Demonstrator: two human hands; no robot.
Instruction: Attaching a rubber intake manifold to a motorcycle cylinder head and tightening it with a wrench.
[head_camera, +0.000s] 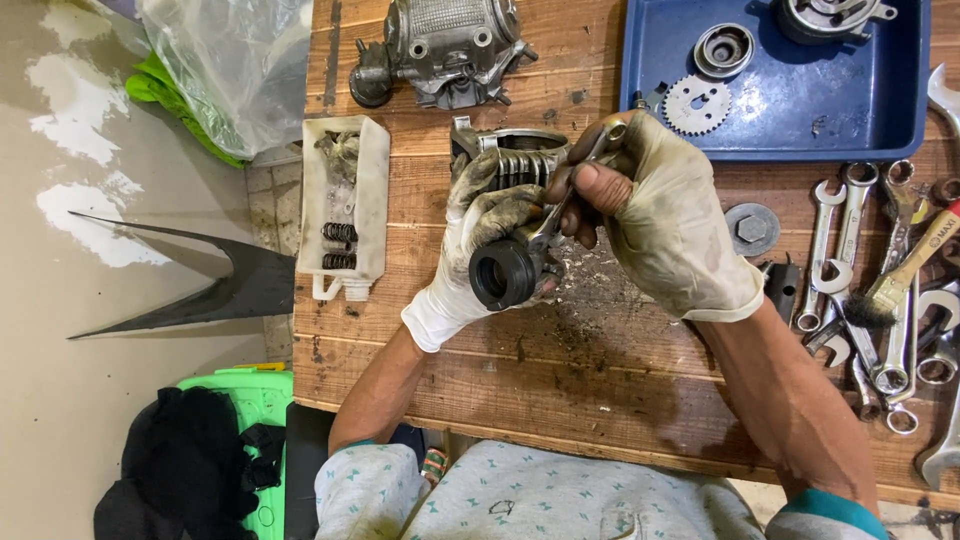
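My left hand (478, 230), in a dirty white glove, grips a finned metal engine cylinder head (512, 160) with a black rubber intake boot (503, 273) facing me. My right hand (672, 215), gloved too, holds a small metal wrench (575, 190) whose ring end sits by the top of the finned part. Both hands hover over the wooden workbench (480, 370), above a patch of dark grime.
A blue tray (790, 110) holds a toothed sprocket (697, 104), a round bearing part and another casting. Several spanners (870, 290) and a brush lie at right. An engine cover (445, 45) lies at the back; a white tray with springs (343, 205) at left.
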